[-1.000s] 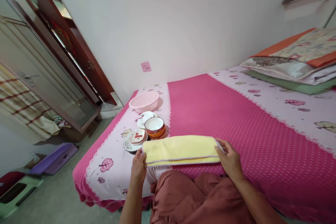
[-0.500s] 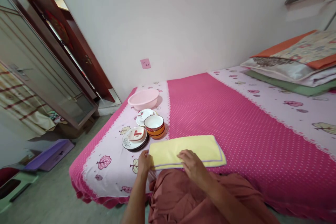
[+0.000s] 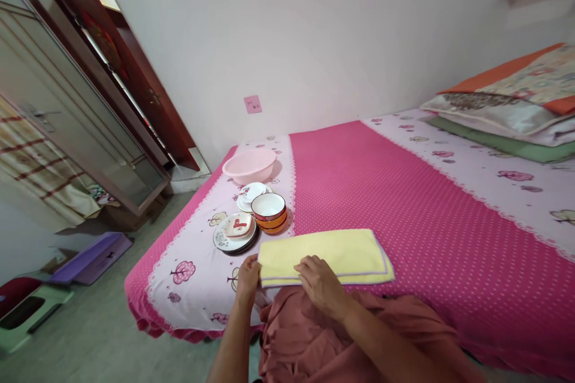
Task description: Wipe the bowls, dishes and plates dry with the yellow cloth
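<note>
A yellow towel [image 3: 348,251] with a pale purple border lies folded in a long strip on the bed, in front of my lap. My left hand [image 3: 248,275] has its fingers closed on the towel's left end. On top of the cloth, left of its middle, rests my right hand [image 3: 318,281]; its fingers are bent, with the tips touching the surface and no fold visibly gripped. Just beyond the left end stand stacked orange bowls [image 3: 272,224] and a stack of plates [image 3: 223,237] with a small square dish [image 3: 238,225] on top.
A pink basin [image 3: 250,169] and more white dishes [image 3: 252,192] stand farther back on the bed [image 3: 354,185]. Pillows and folded bedding [image 3: 507,111] are piled at the right. On the floor at left are a purple bin [image 3: 92,260] and a stool [image 3: 31,305].
My right hand has slid a little to the left over the towel. My left hand stays at its left end. The whole view has shifted slightly.
</note>
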Motion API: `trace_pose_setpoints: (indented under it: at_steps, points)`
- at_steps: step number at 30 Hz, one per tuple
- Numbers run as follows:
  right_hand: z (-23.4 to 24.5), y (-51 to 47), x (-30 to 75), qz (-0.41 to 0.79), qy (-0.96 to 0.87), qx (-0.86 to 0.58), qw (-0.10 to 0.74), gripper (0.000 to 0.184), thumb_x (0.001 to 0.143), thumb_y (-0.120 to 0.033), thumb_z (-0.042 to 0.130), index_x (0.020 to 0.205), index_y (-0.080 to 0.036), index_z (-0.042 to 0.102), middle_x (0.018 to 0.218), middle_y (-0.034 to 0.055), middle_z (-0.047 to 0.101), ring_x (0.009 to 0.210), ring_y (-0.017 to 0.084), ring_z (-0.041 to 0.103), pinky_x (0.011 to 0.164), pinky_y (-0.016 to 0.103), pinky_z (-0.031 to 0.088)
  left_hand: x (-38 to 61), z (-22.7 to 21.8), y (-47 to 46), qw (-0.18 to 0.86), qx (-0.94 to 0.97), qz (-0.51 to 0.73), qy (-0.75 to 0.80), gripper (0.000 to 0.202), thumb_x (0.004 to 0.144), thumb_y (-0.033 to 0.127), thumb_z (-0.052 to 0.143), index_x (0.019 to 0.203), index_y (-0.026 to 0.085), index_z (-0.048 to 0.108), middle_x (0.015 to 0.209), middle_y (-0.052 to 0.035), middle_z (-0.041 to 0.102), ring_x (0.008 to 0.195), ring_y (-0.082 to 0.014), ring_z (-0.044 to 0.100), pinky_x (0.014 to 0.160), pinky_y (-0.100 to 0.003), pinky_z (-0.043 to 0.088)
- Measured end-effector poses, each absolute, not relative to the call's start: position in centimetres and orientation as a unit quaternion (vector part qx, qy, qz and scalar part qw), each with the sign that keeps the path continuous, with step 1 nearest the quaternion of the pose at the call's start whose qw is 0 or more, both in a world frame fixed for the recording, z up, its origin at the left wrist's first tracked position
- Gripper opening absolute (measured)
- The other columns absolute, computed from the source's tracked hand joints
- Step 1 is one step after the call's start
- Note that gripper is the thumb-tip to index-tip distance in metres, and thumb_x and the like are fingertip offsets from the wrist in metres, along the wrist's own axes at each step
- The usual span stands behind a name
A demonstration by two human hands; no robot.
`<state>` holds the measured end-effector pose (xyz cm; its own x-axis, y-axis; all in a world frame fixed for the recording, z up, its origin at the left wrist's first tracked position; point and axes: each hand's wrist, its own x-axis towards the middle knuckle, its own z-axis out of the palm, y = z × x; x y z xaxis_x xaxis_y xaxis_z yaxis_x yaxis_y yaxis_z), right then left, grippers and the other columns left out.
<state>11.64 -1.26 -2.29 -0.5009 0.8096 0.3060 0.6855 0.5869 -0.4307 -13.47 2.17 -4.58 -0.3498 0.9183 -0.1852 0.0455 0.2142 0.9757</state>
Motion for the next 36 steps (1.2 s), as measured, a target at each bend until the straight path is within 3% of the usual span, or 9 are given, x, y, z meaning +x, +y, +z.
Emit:
trace_pose_setpoints:
  at_steps: [4,10,16,22,27,30,32,34,36]
  points:
    - [-2.8,-1.3,11.3,0.139,-0.860,-0.424,0.248,0.023,0.101,-0.013,0.053,0.109,-0.021,0.073,0.109,0.0078,0.066,0.100,0.023,0.057,0.088,0.035,0.042,-13.2,-3.8,1.7,0.452,0.368,0.532,0.614,0.023,0.093,0.039,0.072,0.094,0.015,0.069,0.079,0.0014,0.069,0.063,-0.0122,0.062,0.063,-0.028,0.053]
    - [-4.3,-2.8,11.7,0.180,-0.832,-0.428,0.302,0.026,0.097,-0.010,0.053,0.112,-0.020,0.072,0.107,0.0090,0.066,0.100,0.024,0.056,0.090,0.037,0.043,-11.9,-1.8,1.4,0.464,0.364,0.570,0.573,0.047,0.057,0.046,0.087,0.091,0.017,0.071,0.074,-0.0016,0.074,0.064,-0.0191,0.066,0.068,-0.034,0.053]
    - [-4.5,-3.3,13.3,0.270,-0.750,-0.422,0.433,0.029,0.101,-0.017,0.044,0.110,-0.021,0.071,0.106,0.0088,0.069,0.103,0.023,0.063,0.095,0.038,0.050,-7.4,0.7,2.2,0.450,0.416,0.576,0.540,0.055,0.065,0.052,0.080,0.106,0.017,0.069,0.082,-0.0007,0.071,0.071,-0.0170,0.064,0.068,-0.029,0.049]
    - [-4.9,-2.0,16.2,0.365,-0.601,-0.468,0.535,0.038,0.106,-0.040,0.041,0.131,-0.020,0.061,0.121,0.0134,0.074,0.102,0.024,0.075,0.088,0.039,0.061,0.0,0.9,3.6,0.457,0.496,0.520,0.524,0.049,0.072,0.050,0.079,0.107,0.017,0.069,0.064,0.0056,0.058,0.053,-0.0116,0.051,0.052,-0.024,0.038]
    - [-5.4,-1.2,17.0,0.408,-0.540,-0.481,0.557,0.047,0.101,-0.049,0.050,0.135,-0.018,0.058,0.119,0.0156,0.076,0.101,0.026,0.077,0.079,0.036,0.064,3.1,-0.5,2.9,0.455,0.548,0.468,0.524,0.048,0.077,0.056,0.071,0.103,0.016,0.069,0.072,-0.0049,0.070,0.055,-0.0178,0.063,0.052,-0.028,0.045]
    - [-5.8,-0.9,16.7,0.413,-0.534,-0.485,0.555,0.047,0.094,-0.043,0.057,0.134,-0.017,0.057,0.118,0.0148,0.077,0.084,0.023,0.078,0.067,0.033,0.062,1.8,-0.6,2.2,0.379,0.569,0.484,0.547,0.041,0.088,0.054,0.060,0.104,0.018,0.070,0.090,-0.0111,0.074,0.076,-0.0239,0.071,0.067,-0.035,0.054]
    - [-6.0,-0.7,16.6,0.399,-0.543,-0.494,0.550,0.042,0.091,-0.036,0.059,0.129,-0.018,0.061,0.113,0.0118,0.077,0.079,0.021,0.076,0.066,0.032,0.061,0.4,-0.3,2.0,0.312,0.588,0.496,0.558,0.037,0.094,0.047,0.054,0.112,0.018,0.070,0.111,-0.0155,0.073,0.105,-0.0293,0.070,0.090,-0.042,0.055]
    - [-5.9,-0.7,16.6,0.369,-0.560,-0.508,0.541,0.036,0.090,-0.031,0.059,0.124,-0.020,0.064,0.107,0.0091,0.077,0.081,0.022,0.074,0.071,0.034,0.061,-0.4,-0.3,2.0,0.265,0.625,0.489,0.548,0.037,0.096,0.040,0.052,0.121,0.019,0.070,0.134,-0.0168,0.067,0.132,-0.0310,0.058,0.113,-0.048,0.043]
    - [-5.7,-0.7,16.9,0.330,-0.582,-0.522,0.528,0.033,0.091,-0.026,0.057,0.123,-0.021,0.065,0.105,0.0083,0.075,0.087,0.023,0.072,0.079,0.037,0.060,-0.6,-0.6,2.2,0.247,0.670,0.463,0.525,0.038,0.094,0.034,0.055,0.126,0.020,0.071,0.148,-0.0148,0.061,0.146,-0.0302,0.046,0.125,-0.049,0.028]
